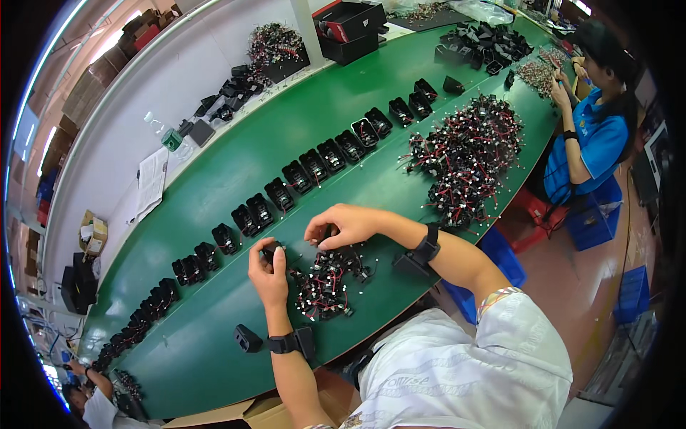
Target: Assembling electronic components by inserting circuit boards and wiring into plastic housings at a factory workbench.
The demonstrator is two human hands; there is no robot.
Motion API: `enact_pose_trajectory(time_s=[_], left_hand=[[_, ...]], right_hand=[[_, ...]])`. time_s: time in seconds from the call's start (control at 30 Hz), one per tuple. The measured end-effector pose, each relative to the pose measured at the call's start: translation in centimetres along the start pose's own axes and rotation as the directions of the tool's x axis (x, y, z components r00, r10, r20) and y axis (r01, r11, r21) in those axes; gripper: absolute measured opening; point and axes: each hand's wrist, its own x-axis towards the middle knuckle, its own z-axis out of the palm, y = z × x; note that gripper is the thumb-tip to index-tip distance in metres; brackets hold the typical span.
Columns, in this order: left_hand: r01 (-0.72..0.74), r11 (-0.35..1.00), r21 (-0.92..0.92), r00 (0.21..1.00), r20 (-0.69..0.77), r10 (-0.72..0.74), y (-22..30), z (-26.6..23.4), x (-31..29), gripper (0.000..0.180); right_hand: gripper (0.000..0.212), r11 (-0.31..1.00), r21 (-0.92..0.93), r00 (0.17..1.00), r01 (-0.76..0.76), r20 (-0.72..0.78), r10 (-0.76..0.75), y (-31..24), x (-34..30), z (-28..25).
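My left hand (269, 280) is closed round a black plastic housing (272, 247), its thumb and fingertips on the sides. Just to the right, my right hand (349, 222) bends down with thumb and fingers curled together. Something small and dark shows between those fingers, too little of it to name. Below both hands lies a small pile of black parts with red and black wires and white connectors (325, 292). A lone black housing (247, 339) rests on the green table (214, 372) by my left wrist.
A long row of black housings (314, 164) runs along the table. To the right sits a large heap of wired parts (475, 157). Beyond it a co-worker in a blue shirt (589, 136) sits at the table. A plastic bottle (170, 136) lies by the back wall.
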Motion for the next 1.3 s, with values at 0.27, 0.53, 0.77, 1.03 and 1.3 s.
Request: enact_pose_trajectory(time_s=[0.27, 0.53, 0.77, 1.03, 1.3], left_hand=[[-0.151, 0.966, 0.211, 0.988, 0.014, 0.151, 0.4, 0.2, 0.1, 0.049], [-0.154, 0.906, 0.394, 0.988, 0.044, 0.149, 1.6, 0.4, 0.1, 0.070], [-0.197, 0.877, 0.437, 0.980, 0.099, 0.171, 1.8, 0.8, 0.1, 0.071], [-0.181, 0.883, 0.433, 0.983, 0.109, 0.148, 1.8, 0.8, 0.0, 0.067], [-0.191, 0.886, 0.423, 0.981, 0.118, 0.155, 1.9, 0.7, -0.1, 0.065]], right_hand=[[0.029, 0.998, -0.048, 0.994, -0.029, -0.110, 0.023, 1.1, -0.3, 0.8], [0.035, 0.983, -0.156, 0.992, -0.096, -0.094, 0.082, -0.1, -1.1, -0.1], [0.018, 0.954, -0.298, 0.993, -0.034, -0.115, 0.000, -0.1, -1.2, 0.6], [0.010, 0.976, -0.217, 0.984, -0.013, -0.178, -0.027, -0.4, -1.0, 0.6], [0.019, 0.978, 0.210, 0.964, -0.017, -0.257, 0.072, -1.0, -0.8, 0.7]])
